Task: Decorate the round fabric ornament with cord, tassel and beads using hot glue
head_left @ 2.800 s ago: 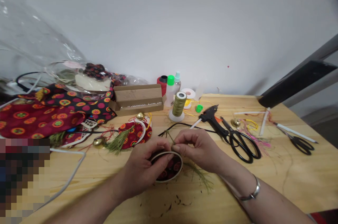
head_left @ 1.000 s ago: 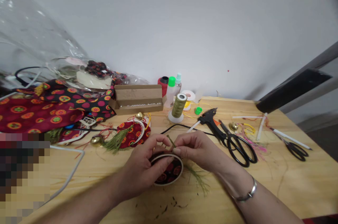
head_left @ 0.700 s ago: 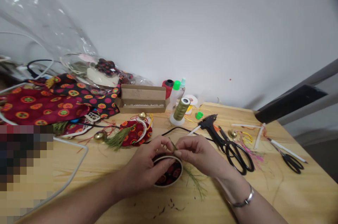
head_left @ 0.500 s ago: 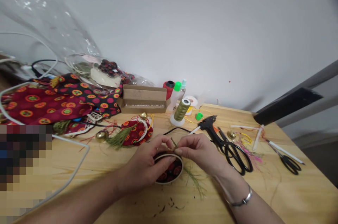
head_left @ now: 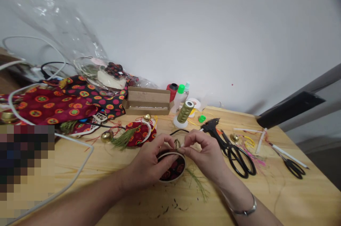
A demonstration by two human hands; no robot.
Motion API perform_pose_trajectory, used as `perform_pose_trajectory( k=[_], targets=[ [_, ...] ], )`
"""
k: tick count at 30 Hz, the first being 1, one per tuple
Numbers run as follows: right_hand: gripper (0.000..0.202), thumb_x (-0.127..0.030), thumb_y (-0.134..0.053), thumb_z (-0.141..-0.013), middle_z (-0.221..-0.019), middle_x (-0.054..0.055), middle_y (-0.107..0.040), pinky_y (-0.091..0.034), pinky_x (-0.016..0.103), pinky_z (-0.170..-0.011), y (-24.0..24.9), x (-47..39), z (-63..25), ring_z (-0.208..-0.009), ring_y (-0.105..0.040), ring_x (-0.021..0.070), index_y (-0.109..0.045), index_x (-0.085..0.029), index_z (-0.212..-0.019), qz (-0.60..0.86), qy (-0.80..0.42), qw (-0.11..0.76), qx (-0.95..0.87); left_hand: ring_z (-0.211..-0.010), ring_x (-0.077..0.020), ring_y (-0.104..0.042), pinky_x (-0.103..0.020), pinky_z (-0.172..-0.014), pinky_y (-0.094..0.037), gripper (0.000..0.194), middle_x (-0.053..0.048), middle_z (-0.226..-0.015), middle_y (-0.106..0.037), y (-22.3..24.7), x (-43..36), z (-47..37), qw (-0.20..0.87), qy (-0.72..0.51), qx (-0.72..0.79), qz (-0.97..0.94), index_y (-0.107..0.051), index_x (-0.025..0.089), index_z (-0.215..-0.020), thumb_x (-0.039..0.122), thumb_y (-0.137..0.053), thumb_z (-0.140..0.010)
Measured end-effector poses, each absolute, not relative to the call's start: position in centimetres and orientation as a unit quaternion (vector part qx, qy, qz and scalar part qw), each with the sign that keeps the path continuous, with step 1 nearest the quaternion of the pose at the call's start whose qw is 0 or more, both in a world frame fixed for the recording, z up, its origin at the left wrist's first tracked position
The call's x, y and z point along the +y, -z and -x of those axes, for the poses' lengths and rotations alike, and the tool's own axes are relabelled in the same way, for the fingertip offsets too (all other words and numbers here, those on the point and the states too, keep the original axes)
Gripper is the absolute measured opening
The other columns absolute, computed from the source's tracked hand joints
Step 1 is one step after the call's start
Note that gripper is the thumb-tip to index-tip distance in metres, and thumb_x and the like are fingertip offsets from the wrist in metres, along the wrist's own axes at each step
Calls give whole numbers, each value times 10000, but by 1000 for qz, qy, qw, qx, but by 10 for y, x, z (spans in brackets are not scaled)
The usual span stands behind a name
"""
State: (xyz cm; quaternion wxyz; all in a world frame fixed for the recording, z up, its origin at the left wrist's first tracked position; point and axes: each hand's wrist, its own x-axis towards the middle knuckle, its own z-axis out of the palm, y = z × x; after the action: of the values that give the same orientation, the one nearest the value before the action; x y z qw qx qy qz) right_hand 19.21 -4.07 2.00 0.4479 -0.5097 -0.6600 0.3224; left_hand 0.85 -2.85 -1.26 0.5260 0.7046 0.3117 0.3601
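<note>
My left hand [head_left: 151,162] is closed on a round, fabric-covered piece [head_left: 173,169] with a dark floral pattern and a pale rim. The thumb lies across its face and the fingers curl behind its upper edge. Above that edge my right hand [head_left: 205,151] pinches a thin olive cord [head_left: 177,144], which forms a small loop between the two hands. Green tassel threads [head_left: 198,183] trail onto the table at the piece's lower right. A red floral piece with an olive tassel [head_left: 126,137] lies just beyond my left hand.
Black-handled scissors [head_left: 241,160] and a black glue gun [head_left: 211,126] lie to the right. Behind my hands stand an olive thread spool [head_left: 185,112] and an open cardboard box [head_left: 149,102]. Floral fabric [head_left: 58,102] is heaped at left, and smaller scissors [head_left: 293,167] rest far right.
The cord between my fingers has gone from a straight strand to a raised loop. My right hand's fingers have shifted slightly upward. The view has moved a little to the left.
</note>
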Motion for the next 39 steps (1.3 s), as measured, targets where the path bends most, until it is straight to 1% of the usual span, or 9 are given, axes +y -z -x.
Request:
perform_pose_trajectory(
  k=[3, 6, 14, 18, 21, 26, 33, 35, 39],
  targets=[
    [107, -119, -722, -739, -682, -20, -622, -450, 236, -632, -18, -43, -192, -654, -564, 118, -643, -188, -719, 472, -269, 463, -700, -651, -120, -582, -220, -603, -453, 94, 25, -743, -623, 11, -29, -9, 521, -359, 316, -707, -454, 227, -923, 205, -522, -861],
    [107, -90, -670, -794, -741, 3, -640, -469, 242, -667, -16, -44, -193, -713, -595, 125, -665, -192, -761, 429, -225, 460, -744, -633, -121, -578, -222, -601, -455, 94, 36, -712, -617, 11, -28, -9, 511, -353, 323, -714, -454, 230, -921, 210, -524, -860],
    [144, -163, -566, -895, -792, 36, -650, -468, 281, -664, -16, -45, -197, -740, -595, 147, -677, -196, -810, 411, -160, 411, -798, -619, -119, -577, -217, -584, -459, 99, 40, -703, -600, 13, -28, -10, 504, -350, 326, -719, -452, 232, -915, 216, -528, -853],
    [158, -171, -535, -917, -810, 42, -650, -441, 299, -676, -15, -44, -197, -753, -577, 152, -668, -192, -834, 407, -115, 386, -819, -617, -122, -583, -217, -576, -462, 97, 38, -704, -598, 13, -29, -9, 492, -347, 336, -724, -463, 231, -900, 205, -535, -842],
    [165, -149, -524, -916, -783, 35, -648, -409, 304, -669, -15, -44, -196, -734, -560, 150, -656, -180, -823, 395, -64, 376, -836, -610, -122, -582, -220, -574, -465, 98, 38, -699, -602, 13, -30, -9, 491, -347, 338, -724, -466, 231, -907, 214, -537, -842],
    [183, -128, -499, -921, -770, 34, -656, -389, 314, -677, -16, -43, -195, -725, -555, 151, -650, -177, -832, 378, -12, 367, -850, -660, -144, -628, -244, -614, -492, 101, 19, -735, -639, 14, -28, -9, 499, -351, 340, -715, -473, 229, -919, 228, -541, -844],
    [187, -77, -516, -890, -830, 45, -677, -415, 322, -690, -17, -45, -196, -764, -579, 160, -663, -180, -945, 356, -25, 388, -850, -707, -144, -646, -237, -637, -500, 110, 7, -787, -680, 14, -25, -8, 537, -382, 349, -666, -476, 224, -911, 244, -566, -851],
    [195, -110, -515, -898, -858, 55, -671, -441, 333, -708, -16, -47, -197, -782, -587, 168, -664, -191, -995, 353, -53, 418, -835, -723, -142, -655, -237, -655, -507, 117, 10, -792, -693, 11, -25, -8, 564, -396, 344, -638, -468, 224, -897, 248, -574, -854],
    [223, -188, -486, -932, -938, 77, -658, -488, 326, -709, -14, -50, -199, -843, -611, 183, -667, -222, -1057, 377, -160, 518, -751, -684, -130, -656, -222, -635, -505, 145, 22, -761, -704, 5, -24, -8, 591, -407, 356, -599, -461, 223, -878, 251, -599, -846]
  ],
)
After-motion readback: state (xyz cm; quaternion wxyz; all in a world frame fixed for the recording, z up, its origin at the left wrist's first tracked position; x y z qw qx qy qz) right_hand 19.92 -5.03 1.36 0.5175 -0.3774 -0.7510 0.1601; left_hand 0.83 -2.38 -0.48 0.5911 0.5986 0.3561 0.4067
